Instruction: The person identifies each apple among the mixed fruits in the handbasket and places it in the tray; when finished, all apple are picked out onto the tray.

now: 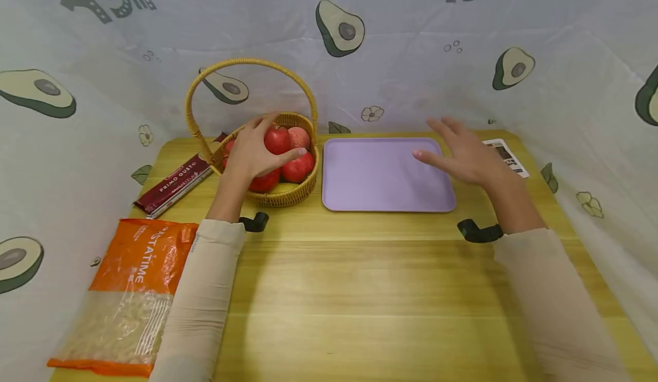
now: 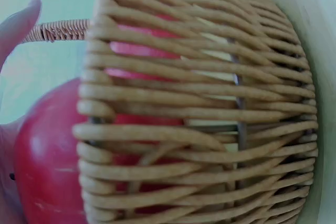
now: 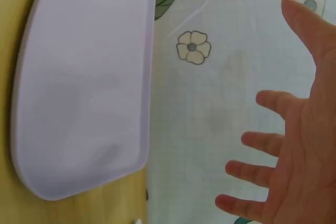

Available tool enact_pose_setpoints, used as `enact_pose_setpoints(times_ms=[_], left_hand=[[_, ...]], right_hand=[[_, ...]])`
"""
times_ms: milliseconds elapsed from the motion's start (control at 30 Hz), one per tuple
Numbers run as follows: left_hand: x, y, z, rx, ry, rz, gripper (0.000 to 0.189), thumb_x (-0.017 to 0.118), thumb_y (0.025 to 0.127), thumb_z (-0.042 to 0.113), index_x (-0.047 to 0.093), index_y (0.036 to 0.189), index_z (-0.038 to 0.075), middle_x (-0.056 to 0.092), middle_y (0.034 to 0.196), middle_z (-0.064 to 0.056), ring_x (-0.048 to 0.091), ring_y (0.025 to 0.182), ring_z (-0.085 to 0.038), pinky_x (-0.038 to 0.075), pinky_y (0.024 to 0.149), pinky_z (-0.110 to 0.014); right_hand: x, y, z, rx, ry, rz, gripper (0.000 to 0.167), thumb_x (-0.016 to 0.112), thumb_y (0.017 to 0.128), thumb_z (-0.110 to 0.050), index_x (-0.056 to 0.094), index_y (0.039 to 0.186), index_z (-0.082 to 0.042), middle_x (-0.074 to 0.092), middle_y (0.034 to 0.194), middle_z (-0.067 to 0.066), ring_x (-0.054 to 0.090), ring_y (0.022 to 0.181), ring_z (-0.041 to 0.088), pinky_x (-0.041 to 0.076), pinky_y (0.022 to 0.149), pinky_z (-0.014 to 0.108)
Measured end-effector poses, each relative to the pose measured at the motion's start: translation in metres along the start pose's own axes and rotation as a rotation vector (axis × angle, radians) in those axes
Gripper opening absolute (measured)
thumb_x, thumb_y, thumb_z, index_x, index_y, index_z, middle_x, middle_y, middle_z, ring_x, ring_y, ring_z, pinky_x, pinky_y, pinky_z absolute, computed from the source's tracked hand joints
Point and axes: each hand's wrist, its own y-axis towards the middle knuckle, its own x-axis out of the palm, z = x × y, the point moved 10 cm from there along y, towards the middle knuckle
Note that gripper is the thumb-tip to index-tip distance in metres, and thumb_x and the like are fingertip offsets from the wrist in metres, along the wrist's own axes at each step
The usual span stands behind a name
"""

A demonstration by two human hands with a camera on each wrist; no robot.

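Observation:
My left hand (image 1: pixel 252 151) is over the wicker basket (image 1: pixel 283 199), thumb stretched out and fingers spread about a red round fruit (image 1: pixel 277 140). In the left wrist view, a shiny red fruit (image 2: pixel 52 156) bulges past the basket's woven side (image 2: pixel 199 108), close to the palm. More red fruits (image 1: pixel 298 168) and a pinkish, rougher one (image 1: pixel 300 137) lie in the basket. My right hand (image 1: pixel 465 153) is raised beside the right end of a lilac tray (image 1: pixel 385 176), holding nothing. Its fingers are spread apart in the right wrist view.
The basket's tall handle (image 1: pixel 252 61) arches above the fruit. On the left lie a dark red PRIMO GUSTO box (image 1: pixel 177 185) and an orange PASTATIME pasta bag (image 1: pixel 128 296). A white printed card (image 1: pixel 506 156) lies behind the right hand. An avocado-print cloth (image 1: pixel 401 73) encloses the wooden table (image 1: pixel 360 290).

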Motion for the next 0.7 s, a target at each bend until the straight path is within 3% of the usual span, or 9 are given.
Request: enact_pose_setpoints(times_ms=[333,533,700], left_hand=[[0.002,0.005,-0.012,-0.073,-0.019,0.000,0.110,0.059,0.073,0.090,0.030,0.162,0.033,0.035,0.165,-0.011,0.036,0.148,-0.038,0.035,0.114,-0.071],[0.005,0.009,-0.014,-0.088,-0.012,0.001,0.111,0.057,0.072,0.092,0.035,0.161,0.031,0.047,0.157,-0.011,0.043,0.142,-0.037,0.041,0.111,-0.066],[0.001,0.011,-0.019,-0.096,-0.028,0.033,0.101,0.061,0.077,0.084,0.043,0.157,0.025,0.054,0.150,-0.011,0.049,0.135,-0.037,0.045,0.108,-0.063]], right_hand=[[0.019,-0.011,0.012,-0.038,0.073,0.047,0.088,0.048,0.099,-0.068,0.016,0.167,-0.023,0.014,0.171,0.022,0.018,0.154,0.052,0.020,0.113,0.079],[0.035,-0.016,0.028,-0.002,0.111,0.030,0.086,0.046,0.100,-0.067,0.014,0.167,-0.024,0.013,0.171,0.024,0.018,0.153,0.054,0.020,0.113,0.080],[0.050,-0.017,0.040,0.002,0.158,0.012,0.088,0.048,0.100,-0.065,0.018,0.166,-0.015,0.014,0.170,0.025,0.015,0.155,0.050,0.017,0.117,0.076]])
